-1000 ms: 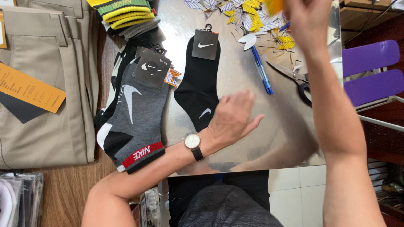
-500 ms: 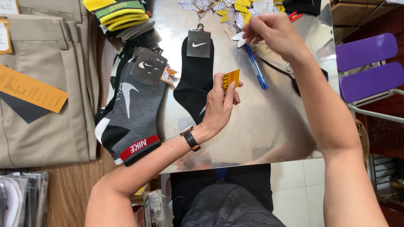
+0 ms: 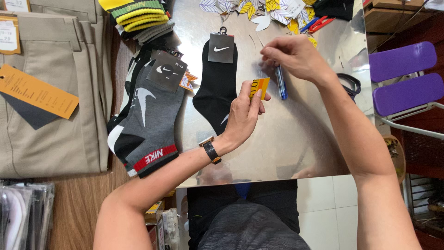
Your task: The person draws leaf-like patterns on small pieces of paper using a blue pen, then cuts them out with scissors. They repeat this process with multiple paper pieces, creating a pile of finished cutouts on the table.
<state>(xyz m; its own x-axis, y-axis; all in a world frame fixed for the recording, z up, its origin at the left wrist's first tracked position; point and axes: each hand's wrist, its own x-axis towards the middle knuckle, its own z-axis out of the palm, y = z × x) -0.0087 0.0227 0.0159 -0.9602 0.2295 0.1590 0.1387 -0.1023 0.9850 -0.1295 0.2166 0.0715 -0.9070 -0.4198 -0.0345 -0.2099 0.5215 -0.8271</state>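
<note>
My left hand [image 3: 244,113] holds a small yellow tag [image 3: 259,88] between thumb and fingers above a shiny metal tabletop [image 3: 296,139]. A watch sits on that wrist. My right hand [image 3: 296,58] is pinched together just above the top of a blue pen [image 3: 281,82] lying on the metal. Whether it touches the pen I cannot tell. A black pair of socks [image 3: 217,85] with a dark card lies just left of my left hand.
A pile of grey, black and white socks [image 3: 148,115] lies to the left, rolled yellow and green socks [image 3: 138,16] beyond. Folded beige trousers [image 3: 51,92] with an orange tag lie far left. Paper leaf tags [image 3: 273,11] at the far edge. Purple chair [image 3: 402,78] on the right.
My right hand has come down from the far edge to the blue pen. My left hand lifted off the black socks and took hold of the yellow tag.
</note>
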